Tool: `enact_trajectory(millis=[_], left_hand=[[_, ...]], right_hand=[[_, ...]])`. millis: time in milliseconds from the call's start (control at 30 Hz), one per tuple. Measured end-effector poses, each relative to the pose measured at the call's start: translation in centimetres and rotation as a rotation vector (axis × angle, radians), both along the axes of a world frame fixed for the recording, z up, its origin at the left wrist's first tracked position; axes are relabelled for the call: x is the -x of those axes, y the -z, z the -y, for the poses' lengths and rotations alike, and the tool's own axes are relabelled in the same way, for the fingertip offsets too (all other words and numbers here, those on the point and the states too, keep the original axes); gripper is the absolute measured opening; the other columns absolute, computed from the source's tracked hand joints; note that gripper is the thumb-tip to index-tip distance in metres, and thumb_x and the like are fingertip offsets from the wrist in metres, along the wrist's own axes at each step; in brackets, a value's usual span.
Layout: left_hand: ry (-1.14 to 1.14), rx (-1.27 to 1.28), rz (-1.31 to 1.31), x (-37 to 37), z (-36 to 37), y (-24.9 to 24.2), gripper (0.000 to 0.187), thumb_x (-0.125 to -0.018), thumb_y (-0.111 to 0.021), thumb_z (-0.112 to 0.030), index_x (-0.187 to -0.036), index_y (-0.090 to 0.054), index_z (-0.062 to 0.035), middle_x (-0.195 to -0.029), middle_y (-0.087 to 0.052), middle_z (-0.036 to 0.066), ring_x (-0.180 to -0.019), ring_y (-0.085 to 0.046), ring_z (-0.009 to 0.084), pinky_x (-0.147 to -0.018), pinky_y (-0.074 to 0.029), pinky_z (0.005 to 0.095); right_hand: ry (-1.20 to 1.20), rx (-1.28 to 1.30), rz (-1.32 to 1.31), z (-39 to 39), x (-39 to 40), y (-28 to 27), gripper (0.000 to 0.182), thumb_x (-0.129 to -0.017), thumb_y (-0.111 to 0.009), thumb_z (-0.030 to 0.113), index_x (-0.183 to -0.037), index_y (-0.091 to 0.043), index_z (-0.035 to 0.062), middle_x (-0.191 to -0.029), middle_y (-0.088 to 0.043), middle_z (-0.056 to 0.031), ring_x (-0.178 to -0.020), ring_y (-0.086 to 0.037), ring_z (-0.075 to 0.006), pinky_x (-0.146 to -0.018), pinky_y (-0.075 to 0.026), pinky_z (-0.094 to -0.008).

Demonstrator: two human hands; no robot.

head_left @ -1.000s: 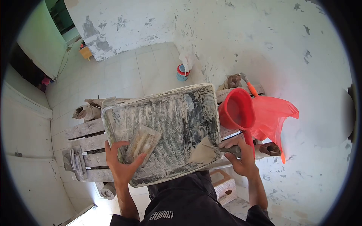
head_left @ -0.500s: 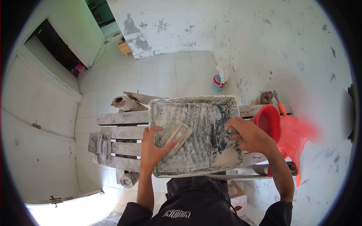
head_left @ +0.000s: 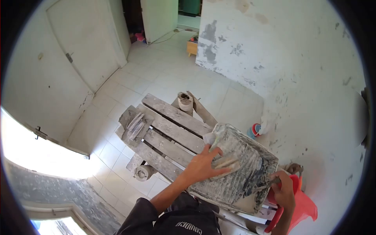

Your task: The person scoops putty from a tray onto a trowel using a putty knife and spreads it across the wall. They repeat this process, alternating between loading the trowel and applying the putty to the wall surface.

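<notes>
A plaster-caked, ribbed paint tray [head_left: 246,162] sits on the slatted surface [head_left: 178,137], a smeared float [head_left: 232,164] inside, a half-hidden scraper [head_left: 277,180] at one end.

A white door [head_left: 84,37] with a metal handle [head_left: 69,58] stands at the left, and a pink object [head_left: 140,37], too small to make out, lies by a dark doorway [head_left: 132,17]. A thin cable [head_left: 169,38] crosses the pale tiled floor [head_left: 215,80] near a small wooden box [head_left: 192,47] on legs. Grey patches mark the white wall [head_left: 243,29], and near its foot sits a blue tub [head_left: 251,133] with a red rim
</notes>
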State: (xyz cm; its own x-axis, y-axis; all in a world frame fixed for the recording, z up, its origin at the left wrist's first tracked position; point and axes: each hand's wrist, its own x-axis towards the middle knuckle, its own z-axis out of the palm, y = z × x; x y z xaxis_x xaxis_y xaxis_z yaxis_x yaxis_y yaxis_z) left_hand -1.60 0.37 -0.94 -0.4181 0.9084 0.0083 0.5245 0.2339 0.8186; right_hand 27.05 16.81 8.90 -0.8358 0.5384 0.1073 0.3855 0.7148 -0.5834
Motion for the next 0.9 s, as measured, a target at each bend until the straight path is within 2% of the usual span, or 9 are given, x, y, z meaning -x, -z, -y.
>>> enact_trajectory(millis=[100, 200, 300, 467, 533, 567, 633, 767, 900], left_hand=[[-0.02, -0.049, 0.025, 0.1, 0.3, 1.2, 0.061, -0.079, -0.075, -0.06, -0.116, -0.053, -0.0168, -0.116, -0.05, 0.025, -0.091, -0.066, 0.0473, -0.079, -0.053, 0.0543], [-0.005, 0.036, 0.03, 0.1, 0.2, 1.4, 0.063, -0.079, -0.075, -0.061, -0.117, -0.053, -0.0161, -0.121, -0.049, 0.024, -0.092, -0.067, 0.0473, -0.08, -0.054, 0.0553], [-0.03, 0.032, -0.057, -0.2, 0.4, 1.3, 0.062, -0.078, -0.077, -0.058, -0.12, -0.058, -0.0158, -0.13, -0.048, 0.024, -0.091, -0.067, 0.0458, -0.083, -0.054, 0.0525], [-0.047, -0.085, -0.141, -1.2, 0.1, 0.0, 0.062, -0.075, -0.083, -0.048, -0.123, -0.061, -0.0159, -0.139, -0.041, 0.02, -0.111, -0.06, 0.0407, -0.091, -0.052, 0.0512], [-0.126, -0.286, -0.406, -1.2, -0.2, -0.3, 0.06, -0.074, -0.083, -0.048, -0.119, -0.063, -0.0141, -0.126, -0.051, 0.014, -0.12, -0.05, 0.0342, -0.101, -0.042, 0.0501], [-0.098, -0.292, -0.405, -1.0, -0.4, -0.3, 0.06, -0.074, -0.083, -0.048, -0.119, -0.063, -0.0141, -0.126, -0.051, 0.014, -0.12, -0.05, 0.0342, -0.101, -0.042, 0.0501], [0.124, -0.213, -0.398, -0.9, -0.7, -0.2, 0.06, -0.074, -0.084, -0.044, -0.121, -0.062, -0.013, -0.114, -0.055, 0.011, -0.109, -0.052, 0.0288, -0.1, -0.037, 0.0455], [0.216, -0.215, -0.44, -2.0, -2.1, 0.7, 0.054, -0.073, -0.084, -0.035, -0.117, -0.064, -0.0126, -0.102, -0.059, 0.007, -0.102, -0.054, 0.0281, -0.093, -0.038, 0.0407], [0.198, -0.209, -0.444, -2.5, -2.2, 1.6, 0.039, -0.081, -0.078, -0.028, -0.113, -0.065, -0.0111, -0.097, -0.06, 0.009, -0.096, -0.058, 0.0287, -0.088, -0.042, 0.0408]], right_hand=[[0.061, 0.01, 0.072, -0.4, -0.6, 0.5, 0.038, -0.069, -0.063, -0.013, -0.103, -0.058, 0.0026, -0.094, -0.063, -0.0142, -0.085, -0.065, -0.0305, -0.078, -0.051, -0.036], [0.153, 0.068, 0.096, -0.1, -1.1, 0.7, 0.037, -0.069, -0.063, -0.014, -0.102, -0.058, 0.002, -0.094, -0.064, -0.0129, -0.087, -0.066, -0.0276, -0.079, -0.051, -0.0346], [0.081, 0.111, 0.122, -0.1, -1.5, 0.6, 0.037, -0.071, -0.063, -0.013, -0.104, -0.059, 0.0015, -0.095, -0.064, -0.0128, -0.088, -0.065, -0.0267, -0.08, -0.051, -0.0341], [0.161, 0.17, 0.159, 0.3, -2.2, -0.1, 0.034, -0.076, -0.063, -0.013, -0.106, -0.059, 0.003, -0.096, -0.064, -0.0113, -0.086, -0.063, -0.0249, -0.078, -0.05, -0.034], [0.188, 0.207, 0.179, -0.1, -2.6, 0.0, 0.032, -0.077, -0.061, -0.015, -0.104, -0.058, 0.002, -0.096, -0.064, -0.0102, -0.088, -0.063, -0.0227, -0.079, -0.05, -0.0332], [0.16, 0.246, 0.193, -0.4, -2.5, 0.2, 0.03, -0.079, -0.059, -0.016, -0.103, -0.057, 0.0011, -0.096, -0.064, -0.0091, -0.09, -0.064, -0.0205, -0.081, -0.05, -0.0324], [0.147, 0.234, 0.192, -1.1, -1.3, 0.8, 0.029, -0.08, -0.06, -0.015, -0.103, -0.057, 0.0016, -0.095, -0.064, -0.009, -0.089, -0.064, -0.0208, -0.08, -0.05, -0.0328], [0.031, 0.185, 0.253, -3.2, -0.2, 2.6, 0.023, -0.081, -0.061, -0.006, -0.102, -0.057, 0.002, -0.094, -0.066, -0.013, -0.085, -0.064, -0.0267, -0.076, -0.049, -0.039], [0.062, 0.3, 0.298, -5.3, 0.7, 5.0, 0.022, -0.08, -0.064, 0.001, -0.102, -0.061, 0.0018, -0.091, -0.068, -0.015, -0.086, -0.065, -0.0308, -0.077, -0.05, -0.0411]])
